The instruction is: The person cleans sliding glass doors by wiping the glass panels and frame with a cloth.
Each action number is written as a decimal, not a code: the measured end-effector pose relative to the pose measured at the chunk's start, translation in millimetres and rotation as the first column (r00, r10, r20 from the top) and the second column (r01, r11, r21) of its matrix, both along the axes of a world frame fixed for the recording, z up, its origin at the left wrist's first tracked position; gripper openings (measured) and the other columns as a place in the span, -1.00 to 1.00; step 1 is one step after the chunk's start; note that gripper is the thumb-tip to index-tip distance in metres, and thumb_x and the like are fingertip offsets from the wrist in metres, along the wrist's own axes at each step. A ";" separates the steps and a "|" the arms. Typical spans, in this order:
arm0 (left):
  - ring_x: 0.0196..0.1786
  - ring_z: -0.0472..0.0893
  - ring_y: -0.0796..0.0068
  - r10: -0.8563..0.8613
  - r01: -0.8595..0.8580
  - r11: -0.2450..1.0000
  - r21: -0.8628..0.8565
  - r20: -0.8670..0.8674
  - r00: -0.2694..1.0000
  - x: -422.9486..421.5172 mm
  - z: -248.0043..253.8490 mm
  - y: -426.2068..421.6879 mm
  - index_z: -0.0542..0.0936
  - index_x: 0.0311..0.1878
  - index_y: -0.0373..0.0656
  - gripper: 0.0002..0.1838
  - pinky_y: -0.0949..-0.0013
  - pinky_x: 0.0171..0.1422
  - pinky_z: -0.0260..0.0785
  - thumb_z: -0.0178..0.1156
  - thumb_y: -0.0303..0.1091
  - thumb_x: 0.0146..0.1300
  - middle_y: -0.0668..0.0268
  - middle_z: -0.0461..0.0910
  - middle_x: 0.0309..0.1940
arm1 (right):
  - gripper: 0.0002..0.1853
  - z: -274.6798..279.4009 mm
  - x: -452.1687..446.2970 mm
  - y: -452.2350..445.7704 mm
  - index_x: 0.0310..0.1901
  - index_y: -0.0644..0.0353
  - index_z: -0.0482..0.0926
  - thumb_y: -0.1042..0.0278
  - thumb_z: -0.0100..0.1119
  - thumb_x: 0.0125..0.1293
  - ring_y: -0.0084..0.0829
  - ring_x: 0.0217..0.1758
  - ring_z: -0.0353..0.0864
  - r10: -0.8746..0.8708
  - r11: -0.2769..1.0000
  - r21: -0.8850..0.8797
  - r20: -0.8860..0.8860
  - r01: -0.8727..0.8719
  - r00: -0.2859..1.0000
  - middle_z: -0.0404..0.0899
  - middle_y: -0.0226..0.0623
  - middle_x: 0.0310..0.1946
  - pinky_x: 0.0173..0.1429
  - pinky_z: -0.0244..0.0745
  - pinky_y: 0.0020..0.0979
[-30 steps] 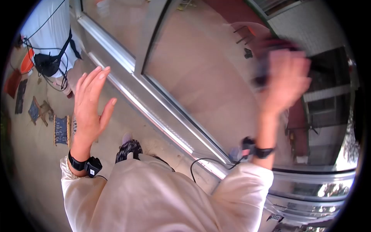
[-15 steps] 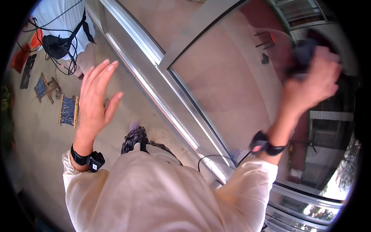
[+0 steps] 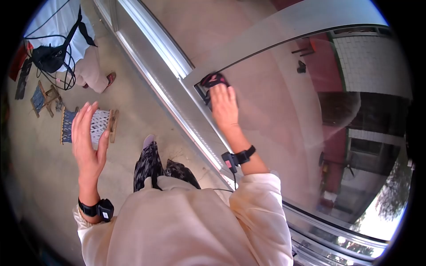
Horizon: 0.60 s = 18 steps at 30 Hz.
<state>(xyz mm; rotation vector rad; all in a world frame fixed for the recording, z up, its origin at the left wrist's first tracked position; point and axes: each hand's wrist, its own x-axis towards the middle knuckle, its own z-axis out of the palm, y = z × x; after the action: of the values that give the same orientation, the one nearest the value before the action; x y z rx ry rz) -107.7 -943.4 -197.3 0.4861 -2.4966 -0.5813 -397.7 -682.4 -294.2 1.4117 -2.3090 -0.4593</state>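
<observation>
My right hand (image 3: 225, 106) presses a dark cloth with some pink on it (image 3: 213, 80) against a glass pane (image 3: 279, 128). The cloth sits in the pane's corner, beside the metal frame (image 3: 262, 48); part of it is hidden under my fingers. My left hand (image 3: 88, 139) is raised in the air, fingers stretched out and thumb apart, holding nothing. Below it in view is a woven stool (image 3: 101, 126) on the floor. Each wrist wears a black strap with a small box.
A person in a white top (image 3: 66, 26) with a black waist bag (image 3: 48, 58) and looped cables stands at upper left. A second woven stool (image 3: 39, 99) is near them. A silver sliding track (image 3: 177, 111) runs diagonally along the concrete floor (image 3: 57, 186).
My right hand has swept the cloth leftward across the glass, from the far right to the corner by the frame. My left hand has lowered slightly, still open.
</observation>
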 end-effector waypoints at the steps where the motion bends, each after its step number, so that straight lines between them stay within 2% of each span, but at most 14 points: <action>1: 0.33 0.36 0.04 0.025 -0.025 1.000 -0.007 0.007 1.000 1.9 -0.8 -0.9 0.34 0.29 -0.28 -0.45 0.05 0.42 0.11 0.18 -0.42 0.22 0.12 0.49 0.19 | -0.48 -9.8 2.7 -1.4 0.28 0.20 0.38 0.34 -0.06 0.25 -0.35 0.42 0.22 0.024 0.999 0.039 0.031 -0.025 0.999 0.35 -0.26 0.29 0.51 -0.06 -0.19; 5: 0.33 0.37 0.02 -0.018 0.019 1.000 -0.016 0.024 1.000 4.7 -6.3 -0.7 0.31 0.32 -0.28 -0.43 0.06 0.42 0.12 0.17 -0.41 0.25 0.11 0.49 0.20 | -0.46 -40.4 8.1 -1.6 0.30 0.21 0.36 0.31 -0.07 0.27 -0.38 0.45 0.17 -0.025 0.996 0.085 0.050 0.020 0.998 0.33 -0.28 0.30 0.54 -0.12 -0.22; 7: 0.33 0.37 0.03 -0.044 0.044 0.999 -0.024 0.029 0.999 -2.8 -9.2 4.4 0.30 0.32 -0.28 -0.43 0.06 0.42 0.11 0.17 -0.40 0.26 0.10 0.49 0.20 | -0.46 -68.3 0.5 3.8 0.31 0.22 0.35 0.29 -0.08 0.28 -0.39 0.47 0.14 0.079 0.976 0.202 -0.001 -0.077 0.997 0.31 -0.29 0.32 0.56 -0.16 -0.24; 8: 0.33 0.37 0.03 -0.059 0.060 0.998 -0.024 0.035 0.998 -5.4 -8.7 6.3 0.30 0.32 -0.27 -0.44 0.06 0.42 0.11 0.17 -0.40 0.26 0.10 0.49 0.20 | -0.45 -87.5 -0.6 5.9 0.32 0.21 0.33 0.28 -0.09 0.29 -0.39 0.47 0.14 0.074 0.975 0.209 0.034 -0.079 0.997 0.30 -0.29 0.33 0.57 -0.16 -0.26; 12: 0.34 0.37 0.03 -0.124 0.133 0.987 -0.091 0.095 0.988 -17.1 3.7 22.9 0.30 0.33 -0.28 -0.43 0.05 0.42 0.11 0.17 -0.40 0.26 0.10 0.49 0.20 | -0.45 -106.1 3.1 1.3 0.33 0.19 0.32 0.26 -0.06 0.29 -0.40 0.46 0.15 0.016 0.991 0.134 0.093 -0.028 0.996 0.30 -0.31 0.33 0.55 -0.11 -0.27; 15: 0.35 0.35 0.03 -0.163 0.180 0.975 -0.130 0.130 0.978 -20.2 8.1 36.4 0.26 0.37 -0.27 -0.42 0.10 0.44 0.10 0.12 -0.45 0.28 0.04 0.45 0.24 | -0.46 -128.8 18.1 30.4 0.32 0.17 0.34 0.29 -0.04 0.28 -0.40 0.44 0.17 -0.041 0.999 0.043 0.211 0.033 0.977 0.31 -0.33 0.32 0.54 -0.08 -0.28; 17: 0.35 0.35 0.03 -0.175 0.191 0.974 -0.125 0.123 0.977 -12.8 -2.3 50.6 0.26 0.37 -0.29 -0.40 0.10 0.43 0.11 0.13 -0.48 0.24 0.05 0.46 0.23 | -0.52 -150.5 36.9 63.9 0.23 0.15 0.43 0.39 -0.04 0.24 -0.39 0.41 0.21 -0.083 0.992 -0.068 0.313 0.110 0.946 0.37 -0.34 0.26 0.51 -0.02 -0.27; 18: 0.35 0.35 0.03 -0.187 0.206 0.968 -0.140 0.140 0.972 -12.6 -5.4 58.6 0.26 0.37 -0.29 -0.40 0.10 0.43 0.11 0.13 -0.48 0.24 0.05 0.46 0.23 | -0.51 -156.6 45.7 85.8 0.24 0.13 0.43 0.34 -0.03 0.24 -0.38 0.42 0.19 -0.120 0.990 -0.031 0.291 0.135 0.949 0.36 -0.36 0.26 0.53 -0.05 -0.27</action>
<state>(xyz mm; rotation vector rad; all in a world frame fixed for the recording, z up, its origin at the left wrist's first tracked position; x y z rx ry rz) -120.4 -884.7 -202.7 0.2230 -2.7051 -0.4388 -352.0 -596.5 -450.8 1.3890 -2.6356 -0.2413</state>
